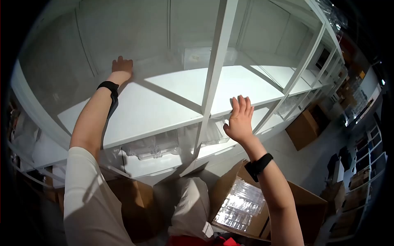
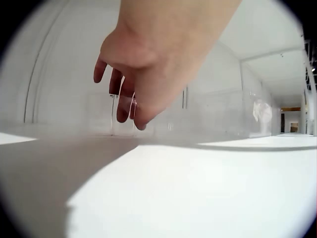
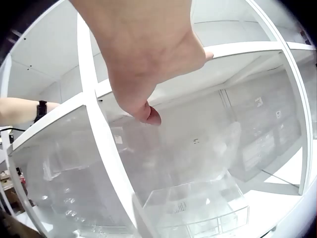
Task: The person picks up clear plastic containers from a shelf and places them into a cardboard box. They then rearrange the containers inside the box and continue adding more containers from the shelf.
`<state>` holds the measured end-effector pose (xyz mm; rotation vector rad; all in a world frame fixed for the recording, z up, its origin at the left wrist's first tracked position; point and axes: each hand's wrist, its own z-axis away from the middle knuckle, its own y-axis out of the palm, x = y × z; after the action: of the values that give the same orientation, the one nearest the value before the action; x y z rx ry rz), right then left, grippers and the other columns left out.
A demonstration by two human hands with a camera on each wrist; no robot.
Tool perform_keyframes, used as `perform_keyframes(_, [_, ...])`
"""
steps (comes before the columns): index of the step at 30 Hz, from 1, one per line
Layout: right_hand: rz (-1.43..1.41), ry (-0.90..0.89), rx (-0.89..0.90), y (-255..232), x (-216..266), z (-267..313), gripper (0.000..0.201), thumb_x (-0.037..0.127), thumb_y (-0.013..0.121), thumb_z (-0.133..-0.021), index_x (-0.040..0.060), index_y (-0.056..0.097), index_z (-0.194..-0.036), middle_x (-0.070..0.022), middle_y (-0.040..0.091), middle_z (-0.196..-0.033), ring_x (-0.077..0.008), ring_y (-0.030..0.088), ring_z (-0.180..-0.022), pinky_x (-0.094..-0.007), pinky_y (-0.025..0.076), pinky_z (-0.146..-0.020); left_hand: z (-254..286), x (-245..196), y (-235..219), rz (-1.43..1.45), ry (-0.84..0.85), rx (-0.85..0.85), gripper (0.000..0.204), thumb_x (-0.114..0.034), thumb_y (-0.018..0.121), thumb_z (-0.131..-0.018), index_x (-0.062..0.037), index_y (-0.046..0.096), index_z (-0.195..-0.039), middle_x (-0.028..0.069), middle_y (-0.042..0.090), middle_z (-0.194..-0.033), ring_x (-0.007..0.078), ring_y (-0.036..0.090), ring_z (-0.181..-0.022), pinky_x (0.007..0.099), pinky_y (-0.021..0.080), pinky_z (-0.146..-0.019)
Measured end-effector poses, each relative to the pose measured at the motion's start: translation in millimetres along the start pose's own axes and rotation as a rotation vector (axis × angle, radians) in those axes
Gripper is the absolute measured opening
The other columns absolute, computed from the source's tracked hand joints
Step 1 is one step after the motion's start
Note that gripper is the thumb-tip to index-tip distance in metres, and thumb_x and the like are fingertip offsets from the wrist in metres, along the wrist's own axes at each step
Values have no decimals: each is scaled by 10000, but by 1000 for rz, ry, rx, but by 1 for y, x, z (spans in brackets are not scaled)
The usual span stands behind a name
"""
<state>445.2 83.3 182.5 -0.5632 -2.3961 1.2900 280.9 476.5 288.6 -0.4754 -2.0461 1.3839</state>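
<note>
My left hand (image 1: 122, 70) reaches to the back of the white shelf (image 1: 164, 96). In the left wrist view its fingers and thumb point down around the upright edges of a clear plastic box (image 2: 113, 119) and pinch its wall. Much of that box is see-through and hard to make out. My right hand (image 1: 240, 121) rests on the shelf's front edge, right of a white upright post (image 1: 215, 61), fingers straight and slightly spread. Below it, in the right wrist view, a clear plastic bin (image 3: 198, 203) sits on the lower shelf.
Another clear box (image 1: 197, 58) stands at the shelf's back. Below the shelf are clear bins (image 1: 154, 149). An open cardboard box (image 1: 230, 180) holds clear plastic packs (image 1: 242, 203); a second carton (image 1: 133, 197) stands left of my leg. A brown carton (image 1: 303, 130) sits farther right.
</note>
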Motion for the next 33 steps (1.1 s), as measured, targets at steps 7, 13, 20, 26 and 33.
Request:
perform_keyframes(7, [82, -26, 502, -55, -8, -6, 948, 168, 681, -661, 92, 97, -1405, -195, 57, -1467, -396, 41, -1356, -573, 174, -1054, 66, -16, -81, 289, -42, -67, 222, -182, 570, -746, -73, 652, -920, 134, 650, -942, 308, 619, -860, 414, 483, -726])
perform_keyframes(13, [-73, -195, 277, -79, -3, 70, 958, 341, 706, -700, 81, 119, -1411, -208, 131, -1451, -384, 149, -1336, -559, 160, -1057, 250, -21, -184, 197, 232, -339, 122, -98, 614, -694, -17, 617, -785, 169, 616, -789, 349, 601, -739, 419, 467, -668])
perform_keyframes(20, [-271, -510, 93, -197, 3, 153, 1103, 453, 772, -590, 49, 142, -1400, -263, 160, -1418, -406, 176, -1320, -551, 137, -1062, 406, -82, -247, 129, 807, -378, 151, 24, 600, -661, -28, 521, -779, 103, 485, -729, 290, 530, -674, 383, 409, -751])
perform_keyframes(26, [-319, -257, 341, -209, -12, 247, 1100, 260, 803, -570, 40, 118, -1403, -244, 245, -1383, -391, 253, -1287, -499, 208, -1058, 425, -190, -198, 471, 1326, -381, 125, -106, 558, -639, -45, 559, -748, 77, 505, -749, 239, 540, -762, 379, 432, -830])
perform_keyframes(33, [-268, 159, 590, -198, -76, 346, 981, 227, 767, -590, 33, 211, -1375, -200, 462, -1157, -352, 474, -1087, -451, 366, -937, 438, -298, -152, 601, 1716, -366, 197, -127, 586, -672, -70, 572, -861, 42, 529, -889, 205, 515, -968, 392, 371, -976])
